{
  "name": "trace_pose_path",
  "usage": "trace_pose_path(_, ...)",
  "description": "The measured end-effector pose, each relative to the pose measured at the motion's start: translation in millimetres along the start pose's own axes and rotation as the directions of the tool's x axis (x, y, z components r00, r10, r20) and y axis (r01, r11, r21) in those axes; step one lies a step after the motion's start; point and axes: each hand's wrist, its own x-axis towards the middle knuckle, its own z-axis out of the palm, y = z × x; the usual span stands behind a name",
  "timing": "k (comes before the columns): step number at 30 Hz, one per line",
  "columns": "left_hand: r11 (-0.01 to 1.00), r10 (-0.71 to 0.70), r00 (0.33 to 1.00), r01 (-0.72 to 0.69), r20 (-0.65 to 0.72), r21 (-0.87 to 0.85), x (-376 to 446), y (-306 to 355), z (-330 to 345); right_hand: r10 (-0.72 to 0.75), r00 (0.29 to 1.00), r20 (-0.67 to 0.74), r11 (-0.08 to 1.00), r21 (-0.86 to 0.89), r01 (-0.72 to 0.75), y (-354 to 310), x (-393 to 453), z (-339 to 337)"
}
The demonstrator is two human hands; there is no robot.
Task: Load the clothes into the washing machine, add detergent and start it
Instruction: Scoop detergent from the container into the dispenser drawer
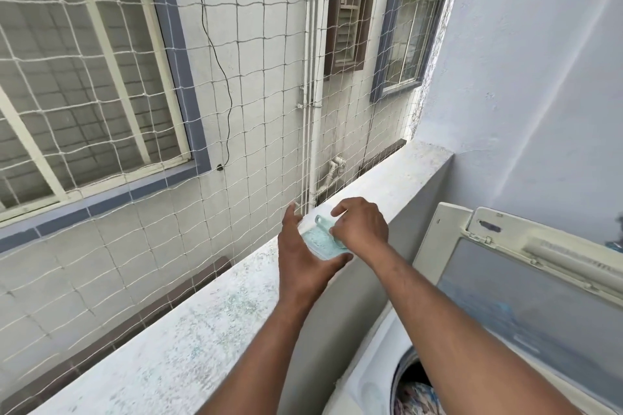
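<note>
A: Starting at the left, what do you count out there?

B: Two barred windows on the building opposite, one big window (84, 77) at the far left and a smaller window (406, 40) further right, with one louvred vent (349, 18) between them. One rope net (236, 111) hangs across the whole opening.

A: And nearer us?

B: One speckled white ledge (188, 330) runs along under the net. Over it, two hands meet on one small pale-blue detergent container (320, 241). The left hand (303, 256) cups it from the left side and below, thumb under it, fingers curled round, so that grip is grasping the container.

A: The other hand?

B: The right hand (362, 229) pinches at its top, beside a little clear looped handle. I can't tell exactly what part the fingertips hold.

A: Where's the machine?

B: Lower right: one top-loading washing machine (367, 384), its lid (526, 307) standing upright and open. Patterned clothes (416, 399) show inside the drum, partly hidden by the right forearm.
</note>
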Motion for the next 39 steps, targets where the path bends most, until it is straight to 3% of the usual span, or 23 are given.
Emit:
trace_pose_path(5,0.999,0.018,1.0,-0.018,0.002,0.026,0,-2,0,-0.084,0.995,-0.048,0.992,0.092,0.088,4,0,-8)
trace_pose_path(10,0.998,0.049,0.999,-0.049,0.003,0.03,-1,-2,0,-0.168,0.958,-0.233,0.977,0.09,0.193,16,-5,-12)
trace_pose_path(14,0.998,0.055,0.998,-0.055,0.022,0.016,-1,-3,1,-0.152,0.958,-0.242,0.976,0.118,0.184,24,-11,-5)
trace_pose_path(18,0.998,0.057,0.998,-0.056,0.029,-0.013,-2,0,0,-0.188,0.972,-0.141,0.954,0.211,0.215,26,-18,-3)
trace_pose_path(23,0.998,0.062,0.997,-0.062,0.04,-0.005,-2,0,1,-0.224,0.967,0.118,0.971,0.115,0.211,28,-19,-21)
trace_pose_path(26,0.998,0.069,0.997,-0.069,0.033,0.009,-3,-2,0,-0.207,0.978,0.03,0.978,0.014,0.207,29,-13,-35)
trace_pose_path(29,0.997,0.079,0.997,-0.079,0.024,0.026,-4,0,-1,-0.253,0.962,-0.103,0.953,-0.198,0.229,29,-12,-38)
trace_pose_path(34,0.998,0.064,0.998,-0.064,0.021,-0.001,-3,-1,-1,-0.309,0.951,0.023,0.874,-0.387,0.294,25,-16,-34)
trace_pose_path(39,0.998,0.057,0.998,-0.058,-0.008,-0.033,-4,1,-1,-0.227,0.964,0.14,0.924,-0.28,0.258,13,-28,-43)
